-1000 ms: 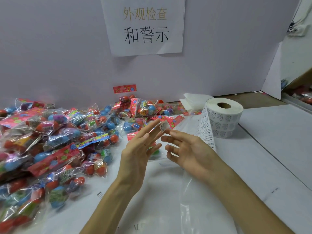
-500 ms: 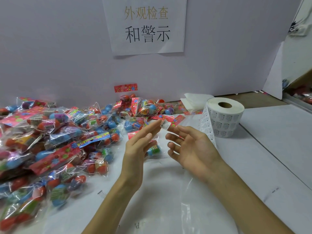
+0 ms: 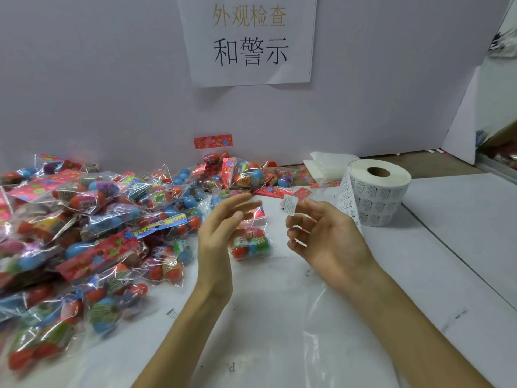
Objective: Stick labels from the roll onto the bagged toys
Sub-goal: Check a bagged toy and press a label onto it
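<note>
A white label roll point(image 3: 377, 197) stands right, bagged toys point(image 3: 98, 219) heaped left, one label point(image 3: 289, 204) aloft.

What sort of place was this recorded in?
Most likely a factory packing or inspection bench: a heap of bagged toys, a label roll beside it, and a printed Chinese sign on the partition behind.
</note>
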`<act>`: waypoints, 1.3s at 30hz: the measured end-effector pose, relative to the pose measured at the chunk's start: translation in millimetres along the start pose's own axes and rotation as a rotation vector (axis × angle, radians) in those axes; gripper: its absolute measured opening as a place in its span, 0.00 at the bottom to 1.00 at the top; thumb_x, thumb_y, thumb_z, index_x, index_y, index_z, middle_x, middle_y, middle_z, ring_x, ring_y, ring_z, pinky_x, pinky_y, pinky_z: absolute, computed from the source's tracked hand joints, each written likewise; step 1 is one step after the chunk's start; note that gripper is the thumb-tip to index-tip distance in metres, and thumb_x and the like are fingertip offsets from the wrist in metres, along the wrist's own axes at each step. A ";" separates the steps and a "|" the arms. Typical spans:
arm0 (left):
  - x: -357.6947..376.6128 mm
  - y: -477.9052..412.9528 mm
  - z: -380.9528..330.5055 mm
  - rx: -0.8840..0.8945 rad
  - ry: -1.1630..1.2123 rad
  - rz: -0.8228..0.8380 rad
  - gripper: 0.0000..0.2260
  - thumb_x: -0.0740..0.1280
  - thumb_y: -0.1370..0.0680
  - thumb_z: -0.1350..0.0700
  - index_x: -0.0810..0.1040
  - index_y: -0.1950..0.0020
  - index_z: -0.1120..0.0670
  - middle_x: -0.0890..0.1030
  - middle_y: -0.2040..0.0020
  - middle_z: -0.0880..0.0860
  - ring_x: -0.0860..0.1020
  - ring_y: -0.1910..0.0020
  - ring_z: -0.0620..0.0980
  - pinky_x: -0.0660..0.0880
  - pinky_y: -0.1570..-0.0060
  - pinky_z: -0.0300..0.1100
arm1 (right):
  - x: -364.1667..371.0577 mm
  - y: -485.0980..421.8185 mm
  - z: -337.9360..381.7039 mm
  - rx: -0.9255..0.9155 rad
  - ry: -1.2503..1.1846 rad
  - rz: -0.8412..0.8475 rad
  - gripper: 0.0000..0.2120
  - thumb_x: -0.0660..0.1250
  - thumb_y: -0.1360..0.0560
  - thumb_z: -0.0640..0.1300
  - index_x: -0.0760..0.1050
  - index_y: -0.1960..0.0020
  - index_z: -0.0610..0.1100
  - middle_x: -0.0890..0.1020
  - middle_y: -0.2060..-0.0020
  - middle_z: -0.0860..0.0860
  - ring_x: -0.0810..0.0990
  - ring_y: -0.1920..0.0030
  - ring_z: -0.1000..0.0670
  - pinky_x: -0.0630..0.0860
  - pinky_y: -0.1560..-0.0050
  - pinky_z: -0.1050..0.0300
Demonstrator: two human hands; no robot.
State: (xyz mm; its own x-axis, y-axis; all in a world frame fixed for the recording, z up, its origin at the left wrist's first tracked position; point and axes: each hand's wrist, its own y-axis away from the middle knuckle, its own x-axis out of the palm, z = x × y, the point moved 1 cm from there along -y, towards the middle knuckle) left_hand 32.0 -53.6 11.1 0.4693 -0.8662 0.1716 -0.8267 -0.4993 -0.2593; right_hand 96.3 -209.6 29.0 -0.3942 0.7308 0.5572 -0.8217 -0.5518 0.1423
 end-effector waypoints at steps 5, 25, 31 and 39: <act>-10.0 -6.9 14.8 -0.177 -0.255 -0.186 0.11 0.67 0.19 0.61 0.78 0.38 0.51 0.81 0.41 0.49 0.79 0.46 0.42 0.78 0.53 0.38 | -2.9 -1.8 -3.5 -0.096 0.405 -0.067 0.10 0.65 0.21 0.44 0.85 0.51 0.47 0.85 0.58 0.45 0.79 0.63 0.51 0.75 0.57 0.58; -19.1 -12.2 21.4 -0.340 -0.120 -0.248 0.40 0.76 0.28 0.69 0.61 0.22 0.51 0.75 0.36 0.52 0.81 0.43 0.53 0.80 0.54 0.39 | 4.0 -2.0 -17.9 -0.061 0.754 -0.056 0.25 0.69 0.21 0.44 0.69 0.26 0.56 0.80 0.37 0.57 0.78 0.38 0.57 0.74 0.38 0.55; -21.1 -13.6 23.0 -0.489 0.191 -0.110 0.21 0.71 0.27 0.72 0.78 0.34 0.65 0.86 0.50 0.58 0.85 0.53 0.53 0.80 0.53 0.43 | 3.7 1.4 -13.9 -0.123 0.647 -0.011 0.24 0.68 0.22 0.40 0.71 0.28 0.55 0.83 0.40 0.57 0.81 0.42 0.60 0.78 0.39 0.57; -20.6 -12.2 19.6 -0.429 0.179 -0.028 0.18 0.72 0.24 0.69 0.78 0.38 0.55 0.86 0.46 0.57 0.85 0.49 0.55 0.82 0.49 0.48 | 3.4 1.1 -14.7 -0.203 0.551 0.062 0.27 0.69 0.31 0.48 0.73 0.32 0.56 0.84 0.41 0.57 0.81 0.40 0.59 0.78 0.41 0.57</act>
State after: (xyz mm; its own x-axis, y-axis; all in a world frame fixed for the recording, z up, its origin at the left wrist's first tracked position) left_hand 38.4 -30.1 -7.9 0.4633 -0.8168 0.3440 -0.8860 -0.4362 0.1575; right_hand 88.0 -201.8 19.0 -0.5548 0.8308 0.0447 -0.8314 -0.5516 -0.0669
